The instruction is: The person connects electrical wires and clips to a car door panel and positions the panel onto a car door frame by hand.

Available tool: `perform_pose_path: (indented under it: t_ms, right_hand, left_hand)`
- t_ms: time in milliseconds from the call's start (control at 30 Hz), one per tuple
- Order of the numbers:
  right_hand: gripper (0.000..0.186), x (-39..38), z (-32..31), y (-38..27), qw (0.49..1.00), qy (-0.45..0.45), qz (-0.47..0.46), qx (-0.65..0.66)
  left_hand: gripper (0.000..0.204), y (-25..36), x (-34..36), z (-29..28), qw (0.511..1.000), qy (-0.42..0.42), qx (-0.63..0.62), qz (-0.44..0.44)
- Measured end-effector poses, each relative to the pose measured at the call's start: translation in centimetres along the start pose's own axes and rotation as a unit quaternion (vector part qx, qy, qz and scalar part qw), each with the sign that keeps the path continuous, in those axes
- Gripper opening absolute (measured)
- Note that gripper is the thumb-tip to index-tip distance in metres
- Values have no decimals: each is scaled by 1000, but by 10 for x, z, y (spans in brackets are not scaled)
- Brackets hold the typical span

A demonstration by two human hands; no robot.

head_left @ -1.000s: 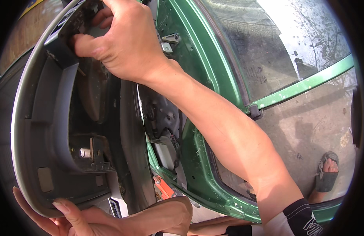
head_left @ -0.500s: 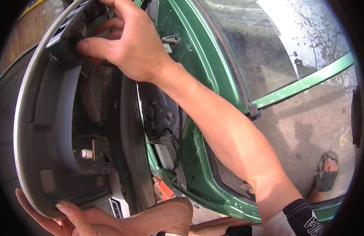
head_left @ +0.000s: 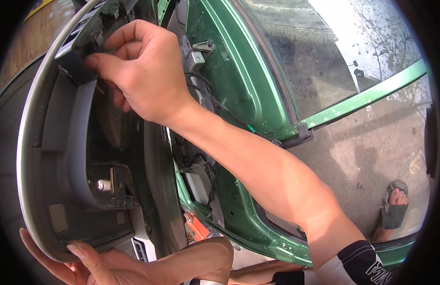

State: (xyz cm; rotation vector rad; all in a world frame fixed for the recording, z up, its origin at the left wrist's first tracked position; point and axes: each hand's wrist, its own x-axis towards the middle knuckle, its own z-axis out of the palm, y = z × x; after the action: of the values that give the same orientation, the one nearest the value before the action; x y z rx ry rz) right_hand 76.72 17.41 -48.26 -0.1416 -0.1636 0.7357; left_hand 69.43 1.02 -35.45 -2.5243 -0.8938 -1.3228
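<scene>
Grey moulded panel (head_left: 53, 190) at left, inner face exposed; left hand (head_left: 94, 268) clasps its lower end between thumb and fingers, presumably for support; right hand (head_left: 148, 71) curls beside the upper bracket (head_left: 75, 66), grip pinching or not cannot be told; green car door (head_left: 239, 90) beyond.

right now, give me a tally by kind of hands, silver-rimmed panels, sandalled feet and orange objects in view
Left hand plus right hand: 2 hands
Silver-rimmed panel: 1
Sandalled foot: 1
Orange object: 1
Total: 5
</scene>
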Motion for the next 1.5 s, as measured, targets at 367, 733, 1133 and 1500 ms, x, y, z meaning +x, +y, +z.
perform_pose_path:
  t_ms: [367, 733, 1133, 1500]
  right_hand:
    - [19, 4, -19, 12, 901, -170, 213, 337]
    - [36, 17, -9, 10, 998, -7, -62, -28]
    - [30, 61, -35, -84, 823, -361, 237, -369]
    - [31, 50, -61, -36, 444, -441, 450, -637]
  left_hand:
    - [72, -2, 0, 1, 1000, -1, 19, 1]
    - [71, -6, 0, -2, 998, -55, 7, 7]
    - [53, -17, -11, -37, 995, 63, 80, -9]
    - [56, 2, -10, -7, 997, 32, 6, -76]
